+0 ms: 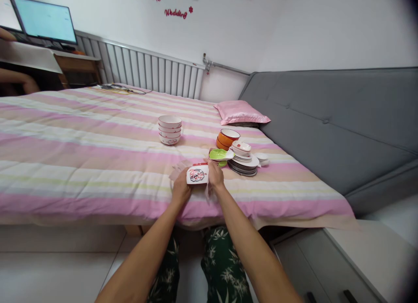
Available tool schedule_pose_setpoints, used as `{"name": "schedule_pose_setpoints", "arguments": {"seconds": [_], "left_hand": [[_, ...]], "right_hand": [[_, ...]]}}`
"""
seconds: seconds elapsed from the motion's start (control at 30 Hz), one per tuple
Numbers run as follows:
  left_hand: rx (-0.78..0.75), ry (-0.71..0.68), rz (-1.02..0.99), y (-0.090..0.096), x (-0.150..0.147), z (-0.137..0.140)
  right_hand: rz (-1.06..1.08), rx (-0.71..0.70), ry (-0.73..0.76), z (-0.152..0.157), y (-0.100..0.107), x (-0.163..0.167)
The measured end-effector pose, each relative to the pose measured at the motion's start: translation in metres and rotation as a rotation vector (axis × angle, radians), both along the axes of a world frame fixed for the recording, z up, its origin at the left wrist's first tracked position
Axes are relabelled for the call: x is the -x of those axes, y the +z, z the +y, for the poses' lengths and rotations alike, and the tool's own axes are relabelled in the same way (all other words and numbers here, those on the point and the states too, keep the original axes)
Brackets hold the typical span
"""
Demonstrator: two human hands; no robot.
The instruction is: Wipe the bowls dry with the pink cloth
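Both hands hold a white bowl (pixel 197 175) with a red rim and a printed pink-and-black design, just above the near part of the bed. My left hand (pixel 181 186) grips its left side and my right hand (pixel 215 175) its right side. Thin, pale pinkish sheeting (pixel 178 169), cloth or plastic, shows around the bowl and below the right hand. Just beyond my right hand lies a green leaf-shaped dish (pixel 218 154). A stack of white patterned bowls (pixel 170 135) stands farther off to the left.
Right of the hands are orange bowls (pixel 225 139), stacked plates (pixel 243 167), small white dishes (pixel 241 147) and white spoons (pixel 263 159). A pink pillow (pixel 241 112) lies near the grey headboard (pixel 326 116). Cables (pixel 124 89) lie at the far edge; a person's arm (pixel 16 79) shows left.
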State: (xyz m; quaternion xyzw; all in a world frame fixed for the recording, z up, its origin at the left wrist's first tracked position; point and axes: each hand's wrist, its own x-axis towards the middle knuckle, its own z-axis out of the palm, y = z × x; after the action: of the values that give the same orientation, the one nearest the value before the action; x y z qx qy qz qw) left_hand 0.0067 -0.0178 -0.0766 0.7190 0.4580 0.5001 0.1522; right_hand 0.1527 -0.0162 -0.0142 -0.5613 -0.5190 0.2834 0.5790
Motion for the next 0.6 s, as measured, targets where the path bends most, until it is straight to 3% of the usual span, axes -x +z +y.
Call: {"name": "schedule_pose_setpoints", "arguments": {"seconds": [0.33, 0.6], "left_hand": [[0.051, 0.085, -0.065, 0.002, 0.002, 0.002], [0.118, 0.142, -0.122, 0.005, 0.005, 0.014]], "right_hand": [[0.200, -0.152, -0.169, -0.019, -0.037, 0.024], [0.261, -0.155, -0.237, -0.011, -0.045, 0.037]]}}
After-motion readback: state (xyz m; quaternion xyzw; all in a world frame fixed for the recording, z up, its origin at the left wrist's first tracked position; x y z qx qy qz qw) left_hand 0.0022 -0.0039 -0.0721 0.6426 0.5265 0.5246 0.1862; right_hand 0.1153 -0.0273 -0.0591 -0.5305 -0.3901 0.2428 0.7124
